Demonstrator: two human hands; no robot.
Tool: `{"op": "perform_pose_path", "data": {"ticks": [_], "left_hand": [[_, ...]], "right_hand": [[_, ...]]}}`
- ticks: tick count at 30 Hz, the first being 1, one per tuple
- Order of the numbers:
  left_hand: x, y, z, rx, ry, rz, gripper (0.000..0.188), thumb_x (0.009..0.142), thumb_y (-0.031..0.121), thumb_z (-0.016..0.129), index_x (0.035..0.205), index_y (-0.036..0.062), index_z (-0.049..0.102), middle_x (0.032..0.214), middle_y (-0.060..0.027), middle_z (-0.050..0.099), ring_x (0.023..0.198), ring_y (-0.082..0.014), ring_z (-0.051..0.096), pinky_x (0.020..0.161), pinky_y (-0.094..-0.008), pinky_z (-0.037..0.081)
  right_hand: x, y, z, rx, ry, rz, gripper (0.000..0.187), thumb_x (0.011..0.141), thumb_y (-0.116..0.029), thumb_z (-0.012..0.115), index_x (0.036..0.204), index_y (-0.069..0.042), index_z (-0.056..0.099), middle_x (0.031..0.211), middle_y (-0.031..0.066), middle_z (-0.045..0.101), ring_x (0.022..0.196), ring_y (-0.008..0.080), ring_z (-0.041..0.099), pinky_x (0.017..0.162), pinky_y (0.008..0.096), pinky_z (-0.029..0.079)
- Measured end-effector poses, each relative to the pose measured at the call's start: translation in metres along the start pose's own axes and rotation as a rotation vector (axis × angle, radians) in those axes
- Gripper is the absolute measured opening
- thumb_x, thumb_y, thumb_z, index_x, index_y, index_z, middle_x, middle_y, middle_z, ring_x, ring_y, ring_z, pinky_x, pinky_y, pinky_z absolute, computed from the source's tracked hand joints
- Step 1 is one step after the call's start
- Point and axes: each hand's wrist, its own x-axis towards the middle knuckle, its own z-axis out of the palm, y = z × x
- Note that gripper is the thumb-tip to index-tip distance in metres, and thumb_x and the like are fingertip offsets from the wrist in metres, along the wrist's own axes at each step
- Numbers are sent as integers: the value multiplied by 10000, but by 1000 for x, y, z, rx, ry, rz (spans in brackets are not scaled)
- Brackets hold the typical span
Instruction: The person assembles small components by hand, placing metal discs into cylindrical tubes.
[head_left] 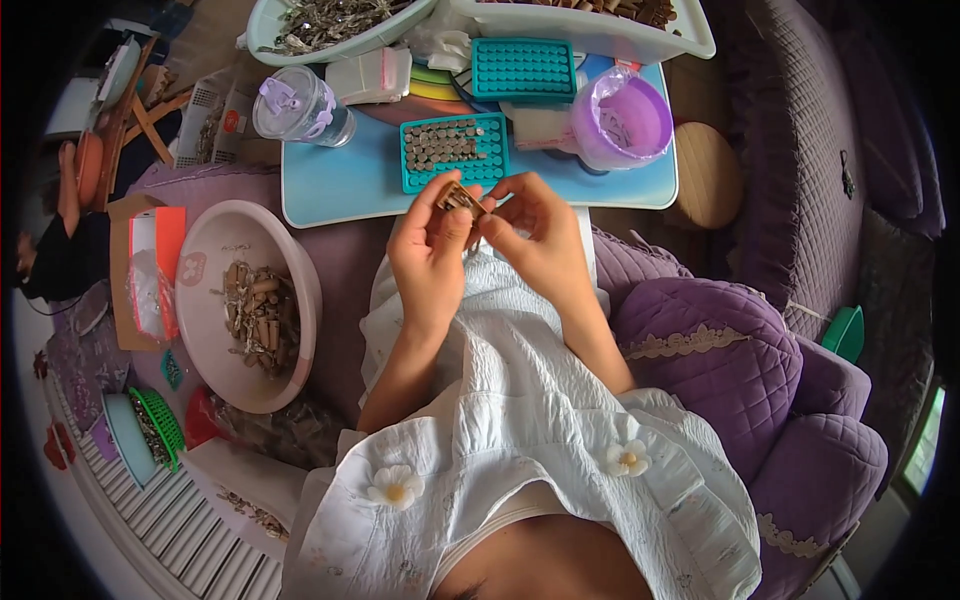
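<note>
Above my lap, my left hand [428, 262] is closed round a small brown piece [460, 198] with a hollow, partly shiny side. The fingers of my right hand [535, 235] pinch at its right end; what exactly they grip there is too small to tell. Just beyond my hands, a teal dimpled tray [492, 176] lies on the blue lap table [345, 190]. Small round silvery pieces [440, 142] fill much of its upper and left part.
Behind that tray are a second teal tray [522, 68], a lidded cup [308, 115] and a purple bucket [640, 130]. A pink basin [200, 300] of brown pieces stands left. Green and white tubs [330, 52] of parts line the far side; purple quilted cushions [700, 350] lie right.
</note>
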Motion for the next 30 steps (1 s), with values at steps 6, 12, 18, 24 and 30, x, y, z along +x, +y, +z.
{"op": "perform_pose_path", "data": {"ticks": [6,12,18,24,30], "left_hand": [[-16,-3,-9,103,38,15,296,820,20,479,1107,-37,440,986,-131,552,882,-151,544,787,-244,431],[-28,-5,-17,0,142,18,285,832,31,454,1109,-33,439,1003,-119,542,933,-138,510,824,-246,400],[-20,-7,-28,-31,121,-62,290,833,29,449,1118,-22,433,1007,-116,538,925,-144,515,816,-251,403],[-13,-17,-41,60,38,-49,304,833,17,441,1136,3,425,1010,-125,532,914,-149,523,798,-251,425],[4,-5,-56,-198,81,-102,336,833,18,443,1165,-1,390,1012,-126,495,910,-236,531,821,-355,457]], "right_hand": [[-5,3,15,-166,-97,55,154,743,-126,519,834,-3,502,602,107,578,545,172,577,500,278,434],[0,6,26,-38,-420,-47,236,788,-75,433,1013,-8,406,812,148,565,698,247,584,602,313,455],[2,16,35,112,-392,70,230,804,-25,426,1026,15,379,813,151,569,712,198,587,601,297,466],[1,17,37,-75,-332,3,220,810,-51,452,1018,8,406,790,146,577,713,229,591,610,305,463],[57,28,-13,-654,-165,-313,125,742,-56,561,862,-23,575,745,105,574,603,181,553,538,263,428]]}}
